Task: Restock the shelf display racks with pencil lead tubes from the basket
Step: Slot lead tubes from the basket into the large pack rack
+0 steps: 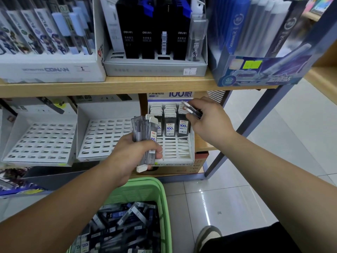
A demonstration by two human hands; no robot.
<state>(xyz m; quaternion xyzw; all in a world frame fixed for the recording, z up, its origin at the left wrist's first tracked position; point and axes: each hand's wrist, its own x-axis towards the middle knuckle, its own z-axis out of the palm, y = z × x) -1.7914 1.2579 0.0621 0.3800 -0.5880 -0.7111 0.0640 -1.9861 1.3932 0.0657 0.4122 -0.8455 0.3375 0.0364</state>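
Note:
My left hand [135,154] grips a bundle of several pencil lead tubes [145,136], held upright in front of the lower shelf. My right hand [206,119] pinches two lead tubes [191,109] over the right column of a white slotted display rack [175,152]. That rack holds rows of tubes with "100" labels [170,125] at its back; its front slots are bare. A green basket [145,190] full of loose lead tubes [120,227] sits on the floor below my arms.
Two white slotted racks [43,139] [105,136] with no tubes in them stand left of the stocked one. The upper wooden shelf [127,84] carries boxes of other lead packs. A metal shelf post [255,121] rises at the right. My shoe [207,236] rests on the tiled floor.

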